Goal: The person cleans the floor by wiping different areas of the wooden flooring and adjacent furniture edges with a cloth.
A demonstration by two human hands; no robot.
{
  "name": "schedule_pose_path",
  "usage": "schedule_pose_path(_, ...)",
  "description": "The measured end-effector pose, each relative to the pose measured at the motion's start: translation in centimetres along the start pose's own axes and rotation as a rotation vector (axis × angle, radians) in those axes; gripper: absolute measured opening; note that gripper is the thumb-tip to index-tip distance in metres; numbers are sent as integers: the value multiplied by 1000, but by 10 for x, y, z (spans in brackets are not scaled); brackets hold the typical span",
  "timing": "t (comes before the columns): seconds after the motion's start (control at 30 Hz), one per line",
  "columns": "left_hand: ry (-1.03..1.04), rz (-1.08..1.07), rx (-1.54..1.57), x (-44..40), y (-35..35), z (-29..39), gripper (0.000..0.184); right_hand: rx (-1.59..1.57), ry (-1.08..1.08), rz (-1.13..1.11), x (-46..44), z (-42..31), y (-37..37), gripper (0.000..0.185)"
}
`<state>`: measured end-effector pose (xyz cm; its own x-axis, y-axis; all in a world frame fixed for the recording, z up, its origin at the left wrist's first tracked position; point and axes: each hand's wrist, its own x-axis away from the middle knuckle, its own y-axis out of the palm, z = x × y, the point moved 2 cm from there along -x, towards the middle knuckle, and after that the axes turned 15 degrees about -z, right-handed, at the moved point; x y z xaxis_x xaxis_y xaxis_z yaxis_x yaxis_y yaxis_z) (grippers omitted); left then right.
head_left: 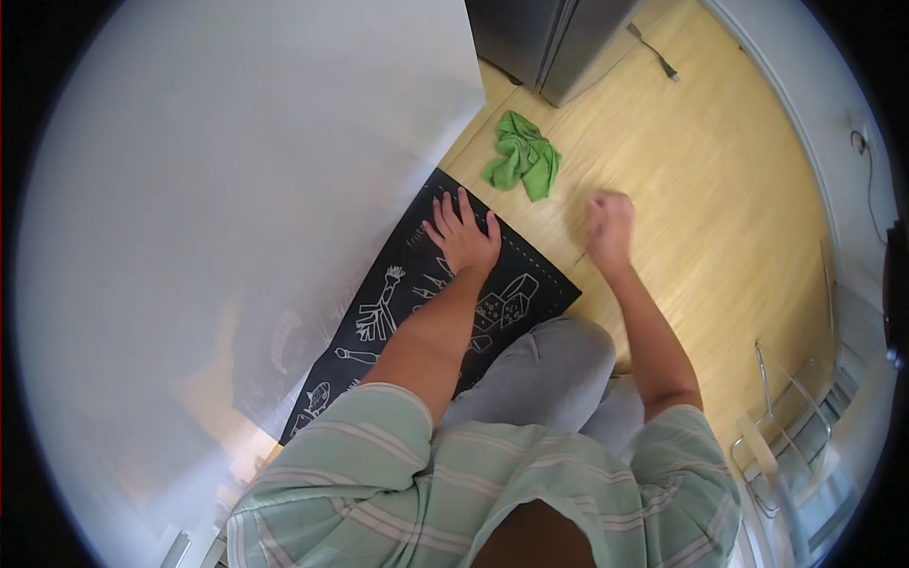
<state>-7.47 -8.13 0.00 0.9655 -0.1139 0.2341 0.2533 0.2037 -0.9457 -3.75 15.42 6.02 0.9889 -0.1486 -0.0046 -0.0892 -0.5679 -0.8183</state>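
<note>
My left hand [463, 235] lies flat with spread fingers on a black mat [516, 275] printed with white drawings. The mat rests on the wooden floor along a white panel [256, 189]. Off to the right, my right hand [608, 225] is above the bare floor, its fingers curled and slightly blurred; whether anything is inside them I cannot make out. A crumpled green cloth [525, 157] lies on the floor beyond both hands, touching neither.
A dark grey appliance [530, 43] stands at the top. A cable with a plug [655, 54] lies on the floor at the upper right. Metal chair legs [769, 398] are at the lower right, and a pale wall [805, 85] curves along the right side.
</note>
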Motion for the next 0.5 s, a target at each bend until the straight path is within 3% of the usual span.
schedule_pose_path(0.1, -6, -20, 5, 0, 0, 0, 66, 128, 171, -340, 69, 49, -41, 15)
schedule_pose_path(0.2, 9, 11, 4, 1, 2, 0, 64, 160, 104, -286, 67, 47, -35, 22)
schedule_pose_path(0.27, 10, 5, 9, 5, 2, 0, 63, 32, -113, -92, 12, 6, -20, 28)
schedule_pose_path(0.33, 3, 0, 7, 1, 2, 1, 62, -11, -268, -157, -44, -31, 5, 48)
schedule_pose_path(0.5, 9, 16, 2, 1, 4, 1, 62, 182, -171, -155, -121, -60, 119, 49)
